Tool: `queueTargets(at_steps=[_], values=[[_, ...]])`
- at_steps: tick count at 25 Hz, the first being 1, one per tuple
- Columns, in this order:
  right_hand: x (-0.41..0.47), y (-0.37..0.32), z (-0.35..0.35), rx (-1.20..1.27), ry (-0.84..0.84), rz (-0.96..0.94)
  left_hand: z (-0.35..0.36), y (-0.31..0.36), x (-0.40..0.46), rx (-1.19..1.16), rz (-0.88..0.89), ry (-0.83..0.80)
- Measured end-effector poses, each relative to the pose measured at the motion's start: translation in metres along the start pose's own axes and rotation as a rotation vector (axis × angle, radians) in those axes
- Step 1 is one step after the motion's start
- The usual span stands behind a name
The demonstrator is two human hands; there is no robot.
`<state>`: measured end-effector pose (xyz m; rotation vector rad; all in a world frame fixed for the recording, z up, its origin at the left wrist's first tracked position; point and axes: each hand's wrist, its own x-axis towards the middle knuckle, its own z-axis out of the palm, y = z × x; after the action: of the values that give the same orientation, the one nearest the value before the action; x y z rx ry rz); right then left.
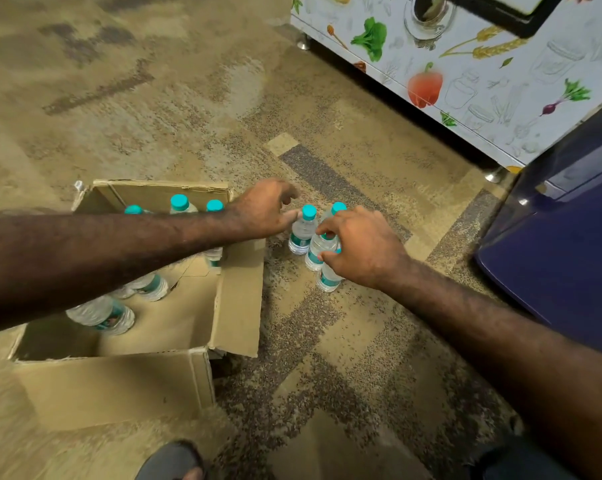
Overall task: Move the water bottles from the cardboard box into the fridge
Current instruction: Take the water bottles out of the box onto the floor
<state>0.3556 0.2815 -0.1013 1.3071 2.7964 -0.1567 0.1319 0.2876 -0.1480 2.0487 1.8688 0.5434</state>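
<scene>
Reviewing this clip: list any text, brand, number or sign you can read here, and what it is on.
None can be read.
Bottle labels: teal bands, print too blurred to read.
Cardboard box: no print visible.
Patterned cabinet: vegetable and jar drawings only, no words.
Blue fridge door: no lettering visible.

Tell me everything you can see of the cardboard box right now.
The cardboard box is plain brown corrugated card, sitting on the carpet with its top flaps folded open. Clear bottles with teal caps stand inside along its far and left sides; its near right floor is bare. The left forearm crosses above it. Four more bottles stand just beyond its right flap.
</scene>
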Motion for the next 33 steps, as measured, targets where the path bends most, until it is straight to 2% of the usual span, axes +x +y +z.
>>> queueTargets(at_steps=[3, 5, 8, 11, 13, 17, 21, 27, 33], values=[[0.01, -0.032, -0.01, 0.153, 0.066, -0.1, -0.037, -0.024, -0.028, -0.013, -0.004, 0.119], [0.022, -0.056, -0.012, 0.209, 0.094, -0.156, -0.059, -0.044, -0.048, -0.018, -0.074, 0.166], [0.041, -0.089, -0.007, 0.229, 0.113, -0.232, -0.081, -0.076, -0.08, 0.031, -0.197, 0.207], [0.058, -0.115, 0.009, 0.218, 0.115, -0.26, -0.096, -0.099, -0.112, 0.059, -0.247, 0.2], [0.067, -0.127, 0.02, 0.176, 0.102, -0.268, -0.104, -0.11, -0.131, 0.119, -0.255, 0.147], [0.081, -0.143, 0.034, 0.06, 0.073, -0.275, -0.113, -0.124, -0.163, 0.231, -0.279, -0.114], [0.09, -0.155, 0.041, -0.109, 0.086, -0.234, -0.109, -0.124, -0.188, 0.4, -0.294, -0.274], [0.089, -0.162, 0.044, -0.111, 0.095, -0.2, -0.097, -0.119, -0.195, 0.428, -0.309, -0.282], [0.081, -0.153, 0.042, 0.034, 0.129, -0.211, -0.103, -0.112, -0.195, 0.356, -0.318, -0.208]])
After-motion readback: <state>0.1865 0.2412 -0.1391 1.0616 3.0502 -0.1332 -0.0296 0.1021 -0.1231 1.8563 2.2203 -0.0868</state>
